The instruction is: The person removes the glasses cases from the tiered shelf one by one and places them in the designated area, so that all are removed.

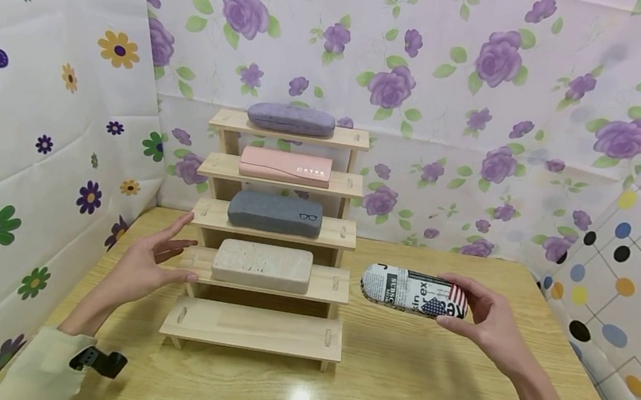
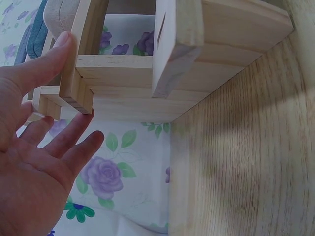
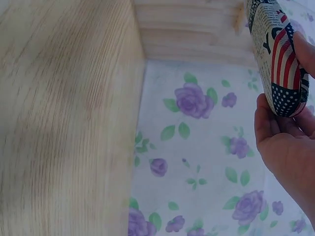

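My right hand [image 1: 488,315] grips the right end of a newspaper-print glasses case [image 1: 405,291] with a flag pattern, thumb and fingers on opposite sides. The case is raised over the table, right of a stepped wooden rack [image 1: 252,327]. My left hand [image 1: 149,266] is spread at the rack's left side, its thumb against the end of the second tier from the bottom. On the rack's upper tiers lie a cream case [image 1: 262,265], a grey-blue case [image 1: 275,213], a pink case [image 1: 285,166] and a purple-grey case [image 1: 291,119]. The lowest tier bears nothing.
The rack stands on a light wooden table [image 1: 412,382]. Behind it hangs a cloth with purple roses [image 1: 393,86]. A flower-patterned cloth [image 1: 54,143] borders the left side and a dotted cloth [image 1: 636,295] the right.
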A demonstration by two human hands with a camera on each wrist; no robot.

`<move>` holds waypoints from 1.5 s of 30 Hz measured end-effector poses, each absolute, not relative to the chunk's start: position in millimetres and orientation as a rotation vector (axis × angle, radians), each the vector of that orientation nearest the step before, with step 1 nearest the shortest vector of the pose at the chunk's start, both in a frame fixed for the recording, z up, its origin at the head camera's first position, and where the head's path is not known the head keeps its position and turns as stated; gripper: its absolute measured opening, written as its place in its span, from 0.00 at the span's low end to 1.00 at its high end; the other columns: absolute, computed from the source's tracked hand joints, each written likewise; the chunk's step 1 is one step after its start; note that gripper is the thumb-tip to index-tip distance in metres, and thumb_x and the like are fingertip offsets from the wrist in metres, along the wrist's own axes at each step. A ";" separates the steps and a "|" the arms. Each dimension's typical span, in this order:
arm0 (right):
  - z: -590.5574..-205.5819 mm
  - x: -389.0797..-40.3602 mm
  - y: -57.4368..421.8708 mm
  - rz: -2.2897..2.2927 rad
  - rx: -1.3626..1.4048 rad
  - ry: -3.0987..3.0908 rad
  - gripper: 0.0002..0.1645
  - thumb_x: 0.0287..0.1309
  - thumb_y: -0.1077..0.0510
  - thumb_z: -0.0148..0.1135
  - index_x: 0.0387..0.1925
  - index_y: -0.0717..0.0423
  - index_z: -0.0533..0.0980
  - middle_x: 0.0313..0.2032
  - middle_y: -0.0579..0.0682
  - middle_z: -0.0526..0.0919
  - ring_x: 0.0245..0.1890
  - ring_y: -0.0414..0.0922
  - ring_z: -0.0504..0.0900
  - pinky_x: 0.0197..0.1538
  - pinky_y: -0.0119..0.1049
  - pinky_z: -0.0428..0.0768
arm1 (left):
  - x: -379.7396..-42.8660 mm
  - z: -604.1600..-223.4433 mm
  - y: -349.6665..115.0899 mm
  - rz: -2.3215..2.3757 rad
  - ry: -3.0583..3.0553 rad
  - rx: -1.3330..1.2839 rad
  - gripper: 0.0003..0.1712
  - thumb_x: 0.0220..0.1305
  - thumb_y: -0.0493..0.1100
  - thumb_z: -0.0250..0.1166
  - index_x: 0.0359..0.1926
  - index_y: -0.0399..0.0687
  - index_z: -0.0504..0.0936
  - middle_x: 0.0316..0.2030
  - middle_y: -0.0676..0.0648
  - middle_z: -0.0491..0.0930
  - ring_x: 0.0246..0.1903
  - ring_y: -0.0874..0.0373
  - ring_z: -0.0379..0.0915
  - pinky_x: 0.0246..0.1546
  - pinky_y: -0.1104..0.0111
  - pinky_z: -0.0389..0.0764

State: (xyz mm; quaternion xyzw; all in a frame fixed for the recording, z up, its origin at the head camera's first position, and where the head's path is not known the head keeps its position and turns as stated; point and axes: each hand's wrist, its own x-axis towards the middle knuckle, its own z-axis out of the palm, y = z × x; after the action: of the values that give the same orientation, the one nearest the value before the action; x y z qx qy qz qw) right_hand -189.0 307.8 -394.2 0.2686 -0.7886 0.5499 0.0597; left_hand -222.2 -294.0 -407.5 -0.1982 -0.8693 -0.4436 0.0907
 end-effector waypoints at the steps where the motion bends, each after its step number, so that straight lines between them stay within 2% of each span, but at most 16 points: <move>1: -395.5 -190.5 309.5 1.663 0.813 -2.392 0.37 0.62 0.75 0.70 0.72 0.67 0.71 0.68 0.58 0.75 0.69 0.39 0.72 0.63 0.26 0.73 | -222.2 -407.6 -294.1 -1.316 -2.584 -0.589 0.64 0.56 0.39 0.83 0.85 0.64 0.53 0.81 0.43 0.55 0.65 0.38 0.75 0.63 0.60 0.73; 10: -404.5 -206.8 321.8 1.672 0.755 -2.445 0.36 0.65 0.71 0.70 0.72 0.66 0.70 0.66 0.63 0.74 0.63 0.38 0.76 0.56 0.27 0.77 | -222.9 -407.3 -294.4 -1.335 -2.577 -0.594 0.64 0.56 0.39 0.83 0.85 0.65 0.54 0.81 0.45 0.55 0.65 0.39 0.74 0.63 0.58 0.72; 20: -419.8 -229.6 334.2 1.691 0.638 -2.542 0.37 0.66 0.63 0.73 0.72 0.65 0.70 0.63 0.62 0.76 0.58 0.40 0.79 0.50 0.33 0.83 | -223.6 -408.3 -294.4 -1.349 -2.569 -0.598 0.64 0.56 0.39 0.83 0.85 0.65 0.54 0.81 0.44 0.55 0.65 0.38 0.75 0.63 0.55 0.72; 29: -442.7 -251.5 341.7 1.714 0.588 -2.578 0.39 0.65 0.61 0.75 0.73 0.63 0.70 0.68 0.63 0.74 0.65 0.36 0.74 0.60 0.27 0.76 | -222.1 -409.7 -294.2 -1.342 -2.578 -0.593 0.64 0.56 0.38 0.83 0.85 0.64 0.53 0.82 0.45 0.53 0.66 0.38 0.74 0.64 0.55 0.71; 35: -450.5 -264.8 346.8 1.688 0.592 -2.602 0.39 0.65 0.60 0.74 0.73 0.65 0.69 0.68 0.64 0.74 0.63 0.37 0.75 0.58 0.25 0.76 | -221.7 -409.3 -293.7 -1.345 -2.584 -0.587 0.64 0.57 0.39 0.83 0.85 0.65 0.53 0.82 0.45 0.53 0.66 0.37 0.73 0.64 0.52 0.70; 37: -452.5 -269.4 348.4 1.695 0.584 -2.613 0.39 0.65 0.61 0.75 0.73 0.64 0.70 0.67 0.63 0.74 0.62 0.40 0.76 0.57 0.27 0.78 | -221.9 -409.2 -293.9 -1.340 -2.584 -0.588 0.64 0.57 0.39 0.83 0.85 0.65 0.53 0.82 0.45 0.53 0.66 0.37 0.73 0.64 0.53 0.70; 40: -455.5 -276.7 350.5 1.678 0.568 -2.642 0.39 0.65 0.60 0.75 0.73 0.62 0.70 0.69 0.62 0.74 0.67 0.49 0.74 0.62 0.32 0.77 | -222.3 -409.1 -294.4 -1.334 -2.579 -0.591 0.64 0.57 0.39 0.83 0.85 0.65 0.53 0.82 0.45 0.53 0.66 0.38 0.74 0.64 0.55 0.71; 42: -457.8 -281.4 351.8 1.668 0.553 -2.660 0.39 0.65 0.59 0.75 0.74 0.61 0.70 0.70 0.61 0.73 0.71 0.55 0.70 0.69 0.39 0.73 | -222.3 -408.9 -294.8 -1.333 -2.581 -0.589 0.64 0.57 0.39 0.83 0.85 0.65 0.53 0.82 0.46 0.53 0.66 0.38 0.74 0.64 0.57 0.71; 45: -460.8 -288.8 353.8 1.671 0.539 -2.681 0.41 0.64 0.58 0.76 0.74 0.61 0.69 0.73 0.61 0.70 0.76 0.61 0.62 0.75 0.52 0.62 | -222.2 -408.8 -295.1 -1.337 -2.584 -0.588 0.64 0.57 0.40 0.83 0.85 0.65 0.53 0.82 0.46 0.53 0.66 0.38 0.73 0.64 0.57 0.71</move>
State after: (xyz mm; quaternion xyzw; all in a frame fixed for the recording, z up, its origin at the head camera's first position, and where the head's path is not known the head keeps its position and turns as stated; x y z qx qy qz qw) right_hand -288.8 353.8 -460.8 0.1680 -0.8361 0.5213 -0.0314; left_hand -222.2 -295.1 -408.8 -0.1975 -0.8672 -0.4487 0.0867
